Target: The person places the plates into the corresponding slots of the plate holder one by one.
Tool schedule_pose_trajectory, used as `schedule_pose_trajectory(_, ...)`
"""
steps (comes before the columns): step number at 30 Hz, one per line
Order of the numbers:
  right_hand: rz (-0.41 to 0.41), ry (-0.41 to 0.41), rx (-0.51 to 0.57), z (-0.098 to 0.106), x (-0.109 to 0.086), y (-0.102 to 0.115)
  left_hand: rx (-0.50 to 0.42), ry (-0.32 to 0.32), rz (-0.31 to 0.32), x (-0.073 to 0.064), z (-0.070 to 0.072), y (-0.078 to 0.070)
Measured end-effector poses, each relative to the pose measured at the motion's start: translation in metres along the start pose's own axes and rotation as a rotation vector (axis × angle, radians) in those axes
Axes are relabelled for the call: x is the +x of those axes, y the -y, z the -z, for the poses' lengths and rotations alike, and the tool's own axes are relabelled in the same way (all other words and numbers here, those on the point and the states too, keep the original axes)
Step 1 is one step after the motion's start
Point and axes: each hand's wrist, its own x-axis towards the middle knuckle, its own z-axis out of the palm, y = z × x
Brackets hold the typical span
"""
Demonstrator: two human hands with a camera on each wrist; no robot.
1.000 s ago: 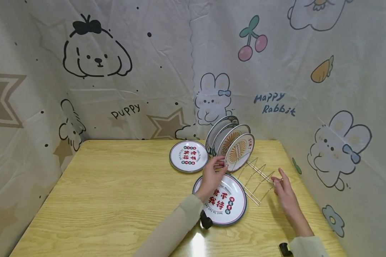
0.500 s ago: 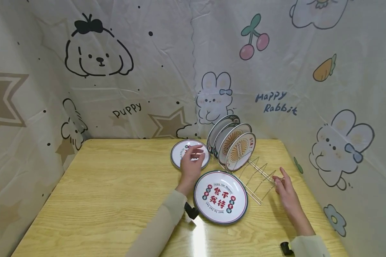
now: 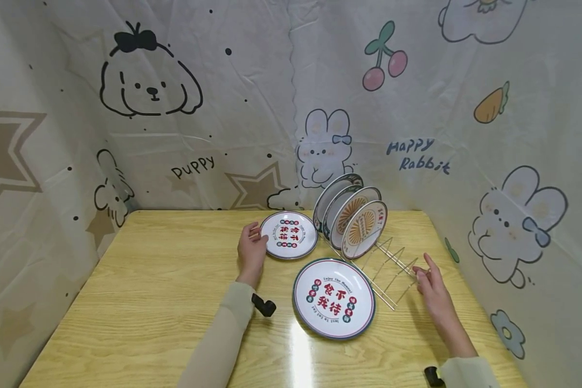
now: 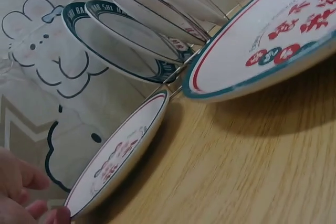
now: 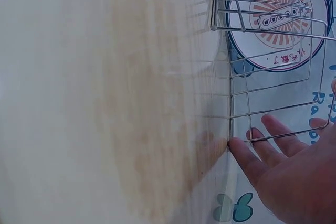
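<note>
My left hand (image 3: 252, 252) is at the left rim of a small white plate (image 3: 296, 237) lying flat on the table, its fingertips touching or very near the edge; the left wrist view shows fingers (image 4: 31, 176) beside the rim. My right hand (image 3: 434, 288) touches the near right end of a wire dish rack (image 3: 388, 293), with fairly straight fingers against the end wire (image 5: 294, 135). Several plates stand tilted in the rack's far part, the front one (image 3: 365, 229) bearing an orange sunburst. A larger white plate (image 3: 333, 318) with red characters lies left of the rack.
The wooden table (image 3: 150, 302) ends at a printed cloth (image 3: 213, 108) behind and along the right side. The rack's near slots hold no plates. The large plate sits close in front of the small one.
My left hand has left the front plate in the rack, passed leftward over the small plate and come down at its left rim. The right hand stays on the rack.
</note>
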Motion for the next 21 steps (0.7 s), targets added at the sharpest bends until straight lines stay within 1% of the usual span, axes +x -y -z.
schedule_pose_trajectory(2, 0.007, -0.003, 0.003, 0.000, 0.000, 0.000, 0.014, -0.010, 0.023, 0.001, 0.003, 0.000)
schedule_pose_trajectory(6, 0.012, -0.001, 0.011, -0.001, 0.001, -0.001, 0.084, -0.032, 0.047, 0.002, 0.007, 0.000)
schedule_pose_trajectory(9, 0.012, 0.004, 0.012, -0.001, 0.001, -0.001, 0.115, -0.024, 0.076, 0.003, 0.009, 0.003)
schedule_pose_trajectory(16, 0.018, -0.002, -0.002, -0.001, -0.001, 0.000, 0.062, 0.071, 0.155, 0.004, 0.009, 0.011)
schedule_pose_trajectory(21, 0.023, 0.003, -0.001, 0.000, -0.001, 0.000, 0.063, 0.148, 0.180, 0.006, 0.008, 0.011)
